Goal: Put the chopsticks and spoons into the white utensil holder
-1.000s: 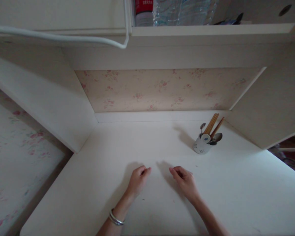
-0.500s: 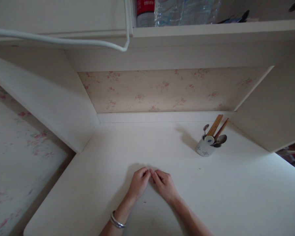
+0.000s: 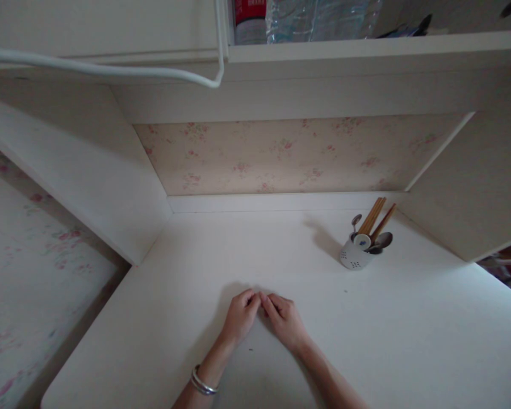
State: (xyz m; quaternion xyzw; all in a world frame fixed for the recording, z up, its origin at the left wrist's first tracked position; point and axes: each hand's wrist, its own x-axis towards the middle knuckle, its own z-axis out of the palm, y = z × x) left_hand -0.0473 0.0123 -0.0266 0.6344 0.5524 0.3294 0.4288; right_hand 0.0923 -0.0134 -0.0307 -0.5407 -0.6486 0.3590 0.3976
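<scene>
My left hand (image 3: 241, 313) and my right hand (image 3: 284, 319) rest on the white desk (image 3: 196, 255), loosely curled closed. Their thumbs and forefingers meet at the tips in front of me. Nothing shows in either hand. A silver bangle (image 3: 203, 382) circles my left wrist. Farther back on the right, apart from my hands, stands a white perforated utensil holder (image 3: 354, 257). Wooden chopsticks (image 3: 371, 217), a metal spoon (image 3: 384, 241) and a white-ended utensil (image 3: 361, 242) stick out of it.
Above the desk runs an open shelf (image 3: 366, 50) with plastic-wrapped bottles (image 3: 315, 21) and a red-labelled bottle (image 3: 250, 11). A white cable (image 3: 111, 70) hangs beneath the cupboard at upper left. Side panels (image 3: 80, 165) flank the desk. Small dark specks lie on its top.
</scene>
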